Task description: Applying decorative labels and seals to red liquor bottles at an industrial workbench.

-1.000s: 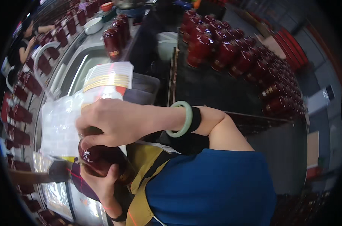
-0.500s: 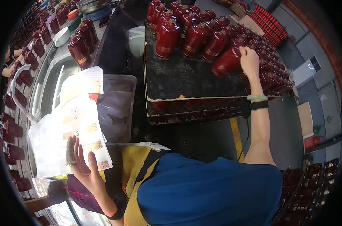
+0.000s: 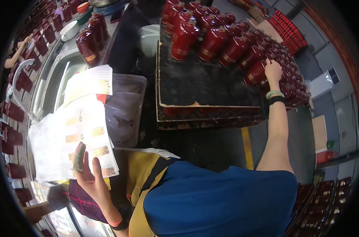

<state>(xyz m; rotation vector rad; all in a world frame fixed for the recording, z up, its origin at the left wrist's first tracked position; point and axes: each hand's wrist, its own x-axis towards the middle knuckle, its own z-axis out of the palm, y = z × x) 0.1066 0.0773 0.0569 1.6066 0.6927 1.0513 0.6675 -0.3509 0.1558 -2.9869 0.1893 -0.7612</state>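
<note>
My right hand (image 3: pixel 273 72) is stretched out to the right, its fingers closed round the neck of a glossy dark red bottle (image 3: pixel 254 74). That bottle stands at the near end of a row, slightly tilted in this view, close to the black board's right side. Several like bottles (image 3: pixel 184 39) crowd the black board (image 3: pixel 203 85). My left hand (image 3: pixel 93 185) is open at the lower left, fingers apart and holding nothing. It hovers over or touches white sheets with gold decals (image 3: pixel 90 130); which, I cannot tell. A pale cover wraps one of its fingers.
A steel sink (image 3: pixel 61 81) with a curved tap (image 3: pixel 18 79) lies left, near a white bowl (image 3: pixel 70 30) and more red bottles (image 3: pixel 87 47). A translucent bin (image 3: pixel 128 104) stands between sink and board. Red crates (image 3: pixel 289 32) are stacked far right. Another person's arm (image 3: pixel 18 53) shows far left.
My right hand has carried the bottle rightward, from the board's open part to the row's end. My left hand stays open over the sheets. The view has shifted slightly.
</note>
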